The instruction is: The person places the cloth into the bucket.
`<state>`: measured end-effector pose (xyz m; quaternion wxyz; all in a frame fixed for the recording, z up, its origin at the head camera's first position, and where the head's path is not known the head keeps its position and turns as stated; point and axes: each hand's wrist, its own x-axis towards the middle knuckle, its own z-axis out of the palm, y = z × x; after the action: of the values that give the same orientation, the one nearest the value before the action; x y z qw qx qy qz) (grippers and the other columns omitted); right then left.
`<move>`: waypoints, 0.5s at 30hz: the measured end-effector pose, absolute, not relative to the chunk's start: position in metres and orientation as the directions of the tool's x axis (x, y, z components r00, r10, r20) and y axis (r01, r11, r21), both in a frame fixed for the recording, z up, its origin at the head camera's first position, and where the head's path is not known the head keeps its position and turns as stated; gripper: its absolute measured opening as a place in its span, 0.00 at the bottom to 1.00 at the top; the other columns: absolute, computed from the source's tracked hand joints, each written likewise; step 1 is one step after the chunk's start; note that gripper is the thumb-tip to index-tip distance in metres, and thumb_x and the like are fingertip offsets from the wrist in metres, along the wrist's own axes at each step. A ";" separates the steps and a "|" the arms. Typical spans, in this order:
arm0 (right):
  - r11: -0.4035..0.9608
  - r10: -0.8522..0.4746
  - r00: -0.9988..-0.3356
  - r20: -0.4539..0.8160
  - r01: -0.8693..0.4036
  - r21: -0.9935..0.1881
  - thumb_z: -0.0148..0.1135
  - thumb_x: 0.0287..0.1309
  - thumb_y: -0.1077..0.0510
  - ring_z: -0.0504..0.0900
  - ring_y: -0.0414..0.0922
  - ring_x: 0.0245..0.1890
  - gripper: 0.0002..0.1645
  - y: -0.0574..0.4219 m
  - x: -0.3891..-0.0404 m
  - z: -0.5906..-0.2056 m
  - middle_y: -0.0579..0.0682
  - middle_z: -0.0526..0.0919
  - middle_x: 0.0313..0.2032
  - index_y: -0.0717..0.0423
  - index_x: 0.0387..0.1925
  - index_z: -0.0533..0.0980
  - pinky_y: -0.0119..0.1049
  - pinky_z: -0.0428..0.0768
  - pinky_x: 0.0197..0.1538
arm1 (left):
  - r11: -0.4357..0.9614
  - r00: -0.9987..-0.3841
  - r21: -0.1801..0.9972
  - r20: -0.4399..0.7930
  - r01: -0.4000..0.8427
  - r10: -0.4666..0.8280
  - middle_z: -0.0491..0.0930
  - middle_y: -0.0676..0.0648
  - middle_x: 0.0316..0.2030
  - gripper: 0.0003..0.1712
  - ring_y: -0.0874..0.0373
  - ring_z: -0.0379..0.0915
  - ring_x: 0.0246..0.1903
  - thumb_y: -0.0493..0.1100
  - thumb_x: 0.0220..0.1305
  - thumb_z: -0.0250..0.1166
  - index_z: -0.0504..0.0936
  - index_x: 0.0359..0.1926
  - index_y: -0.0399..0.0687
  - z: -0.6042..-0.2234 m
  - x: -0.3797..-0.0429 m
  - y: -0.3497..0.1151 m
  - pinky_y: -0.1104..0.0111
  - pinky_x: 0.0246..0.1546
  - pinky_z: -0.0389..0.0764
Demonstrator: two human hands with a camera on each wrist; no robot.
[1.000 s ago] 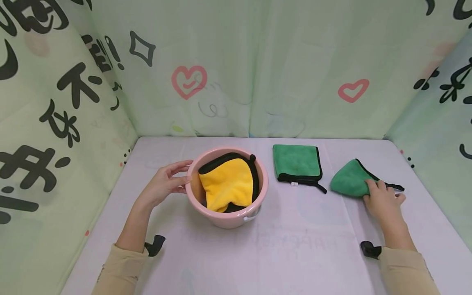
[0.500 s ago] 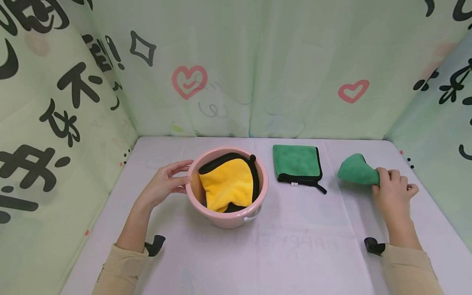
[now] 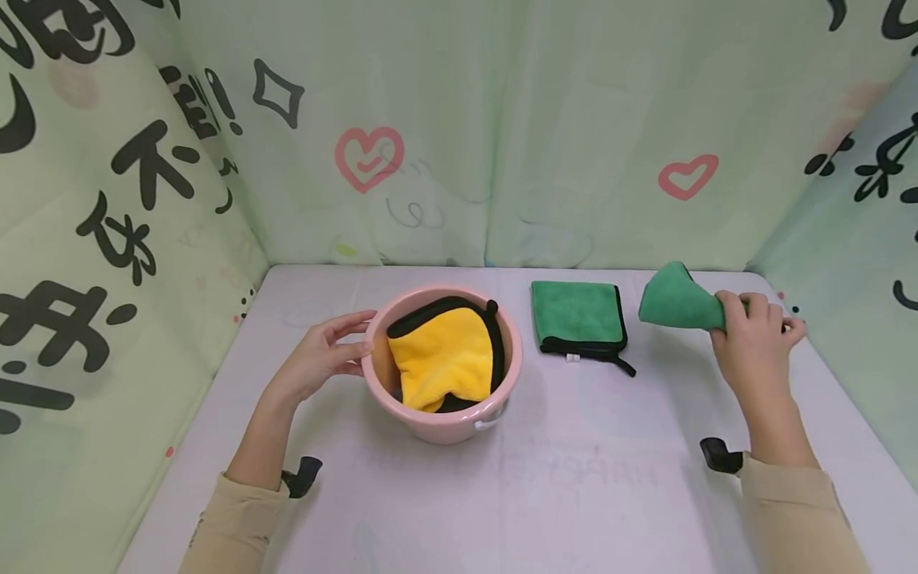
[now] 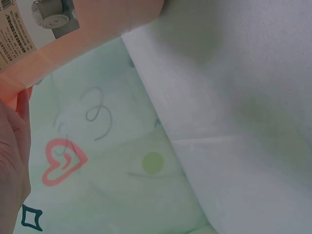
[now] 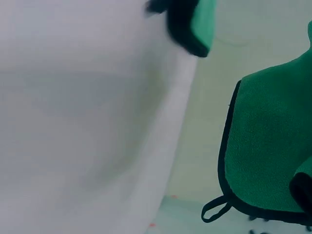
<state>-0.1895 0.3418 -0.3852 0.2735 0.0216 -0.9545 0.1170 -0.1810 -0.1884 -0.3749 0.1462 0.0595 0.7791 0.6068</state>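
Observation:
In the head view, a pink bucket point(image 3: 437, 430) stands on the table with a folded yellow cloth edged in black point(image 3: 445, 359) inside it. Against the bucket's left side rests my left hand point(image 3: 319, 359), its fingers extended and touching near the rim. My right hand point(image 3: 756, 339) grips a green cloth point(image 3: 677, 299) by one side and holds it above the table at the right. In the right wrist view, this cloth point(image 5: 273, 136) hangs with its black edging and small loop showing. Another green cloth point(image 3: 577, 315) lies folded flat between the bucket and my right hand.
A white-covered table point(image 3: 574, 478) meets a pale green printed curtain point(image 3: 588, 143) at its back edge, with more curtain at both sides. The bucket has a white handle end point(image 3: 491, 418) at its front right. A printed label point(image 4: 24, 29) shows on its wall.
My right hand has gripped the right green cloth and raised it off the table, first drawing right, then moving up and slightly left. The left hand and bucket have stayed put.

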 end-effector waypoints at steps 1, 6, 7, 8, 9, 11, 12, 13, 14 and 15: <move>0.972 0.011 -0.841 0.540 -0.119 -0.204 0.56 0.51 0.71 0.60 0.68 0.44 0.21 0.338 -0.191 -0.381 0.70 0.63 0.44 0.64 0.49 0.65 0.67 0.48 0.49 | 0.257 -0.950 0.963 -0.156 -0.085 0.270 0.66 0.38 0.57 0.34 0.53 0.79 0.35 0.45 0.58 0.63 0.63 0.65 0.47 -0.375 -0.181 -0.188 0.65 0.37 0.81; 0.970 -0.047 -0.814 0.580 -0.176 -0.169 0.56 0.52 0.71 0.60 0.68 0.46 0.20 0.316 -0.200 -0.360 0.69 0.64 0.45 0.63 0.49 0.65 0.65 0.49 0.50 | 0.257 -0.951 0.963 -0.153 -0.083 0.268 0.66 0.38 0.57 0.34 0.53 0.79 0.36 0.45 0.58 0.63 0.63 0.64 0.47 -0.375 -0.181 -0.188 0.64 0.37 0.81; 0.969 -0.062 -0.808 0.586 -0.190 -0.159 0.56 0.52 0.71 0.61 0.68 0.46 0.20 0.312 -0.201 -0.357 0.69 0.64 0.45 0.63 0.49 0.65 0.65 0.50 0.50 | 0.256 -0.951 0.963 -0.153 -0.082 0.269 0.66 0.38 0.57 0.34 0.53 0.79 0.36 0.45 0.58 0.63 0.63 0.64 0.47 -0.375 -0.181 -0.188 0.64 0.37 0.81; 0.967 -0.080 -0.801 0.593 -0.206 -0.149 0.56 0.52 0.71 0.61 0.67 0.46 0.20 0.307 -0.203 -0.354 0.69 0.65 0.45 0.63 0.48 0.66 0.65 0.50 0.49 | 0.256 -0.951 0.963 -0.152 -0.081 0.270 0.66 0.38 0.57 0.34 0.53 0.79 0.36 0.45 0.58 0.63 0.63 0.65 0.47 -0.375 -0.181 -0.188 0.64 0.37 0.81; 0.965 -0.098 -0.795 0.598 -0.223 -0.138 0.56 0.52 0.71 0.62 0.67 0.45 0.20 0.303 -0.204 -0.351 0.68 0.65 0.45 0.63 0.48 0.65 0.64 0.51 0.49 | 0.255 -0.951 0.964 -0.152 -0.081 0.271 0.66 0.38 0.57 0.34 0.53 0.78 0.35 0.44 0.58 0.63 0.63 0.65 0.47 -0.375 -0.181 -0.188 0.64 0.37 0.81; 0.957 -0.138 -0.774 0.618 -0.264 -0.117 0.56 0.52 0.70 0.62 0.66 0.44 0.19 0.293 -0.207 -0.347 0.68 0.65 0.44 0.63 0.48 0.66 0.63 0.51 0.48 | 0.253 -0.950 0.964 -0.153 -0.083 0.271 0.66 0.38 0.57 0.34 0.53 0.78 0.35 0.44 0.58 0.63 0.63 0.65 0.47 -0.375 -0.181 -0.189 0.64 0.37 0.81; 0.953 -0.158 -0.761 0.630 -0.285 -0.106 0.56 0.52 0.70 0.63 0.65 0.44 0.19 0.288 -0.209 -0.345 0.68 0.66 0.43 0.62 0.48 0.66 0.63 0.52 0.47 | 0.252 -0.950 0.964 -0.153 -0.083 0.271 0.66 0.38 0.57 0.34 0.53 0.78 0.35 0.44 0.58 0.63 0.63 0.65 0.47 -0.375 -0.181 -0.189 0.64 0.37 0.81; 0.947 -0.176 -0.745 0.643 -0.306 -0.096 0.56 0.52 0.70 0.63 0.65 0.43 0.19 0.283 -0.211 -0.344 0.67 0.66 0.43 0.62 0.47 0.66 0.63 0.52 0.46 | 0.252 -0.950 0.964 -0.153 -0.084 0.271 0.66 0.38 0.57 0.34 0.53 0.78 0.35 0.44 0.58 0.63 0.63 0.65 0.47 -0.375 -0.181 -0.189 0.64 0.37 0.81; 0.942 -0.192 -0.731 0.655 -0.325 -0.086 0.55 0.52 0.70 0.64 0.64 0.42 0.18 0.278 -0.212 -0.342 0.67 0.66 0.42 0.62 0.47 0.67 0.62 0.52 0.45 | 0.251 -0.950 0.964 -0.154 -0.084 0.271 0.66 0.38 0.57 0.34 0.53 0.78 0.35 0.44 0.58 0.63 0.63 0.65 0.47 -0.375 -0.181 -0.189 0.64 0.37 0.81; 0.936 -0.206 -0.716 0.667 -0.344 -0.079 0.55 0.52 0.70 0.64 0.64 0.41 0.18 0.273 -0.213 -0.340 0.67 0.67 0.42 0.62 0.46 0.67 0.62 0.52 0.45 | 0.251 -0.950 0.964 -0.155 -0.086 0.271 0.66 0.38 0.57 0.34 0.53 0.78 0.36 0.44 0.58 0.63 0.63 0.64 0.47 -0.375 -0.181 -0.189 0.64 0.37 0.81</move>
<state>-0.2135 0.2732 -0.3399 0.3460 0.1493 -0.9210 0.0991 -0.1813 -0.1887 -0.3750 0.1464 0.0594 0.7771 0.6093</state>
